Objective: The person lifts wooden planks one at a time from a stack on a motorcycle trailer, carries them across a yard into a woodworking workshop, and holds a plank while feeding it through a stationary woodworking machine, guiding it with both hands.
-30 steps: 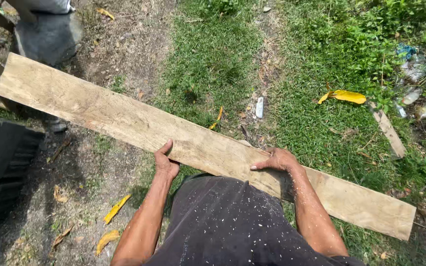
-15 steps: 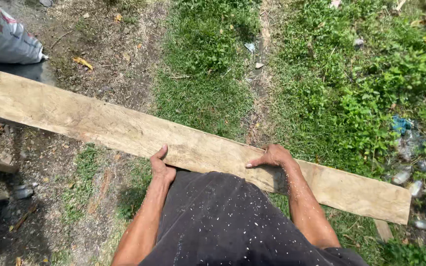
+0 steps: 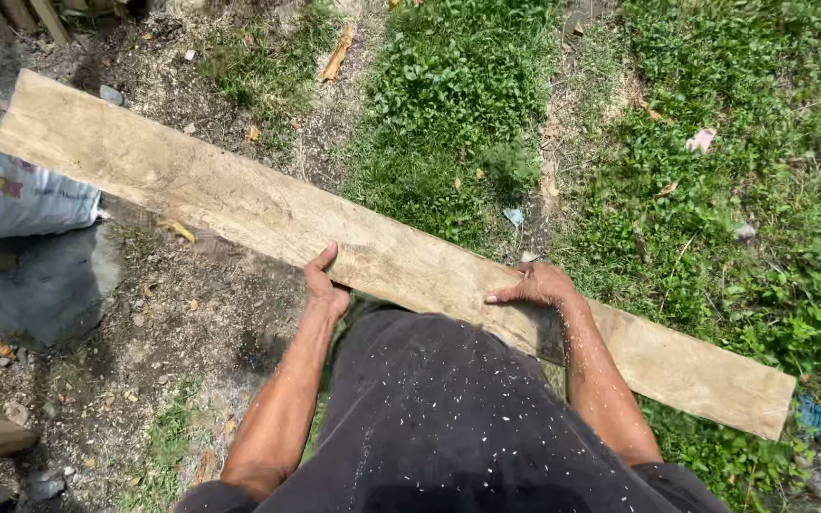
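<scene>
- Head view: your left hand (image 3: 325, 285) and right hand (image 3: 536, 285) grasp the plank's (image 3: 239, 204) near edge, fingers curled over it.
- Plank runs from upper left to lower right; open grass (image 3: 715, 190) lies beyond.

The long pale wooden plank (image 3: 239, 204) was held flat above the ground, running from the upper left down to the lower right, its rough, weathered face turned up.
</scene>
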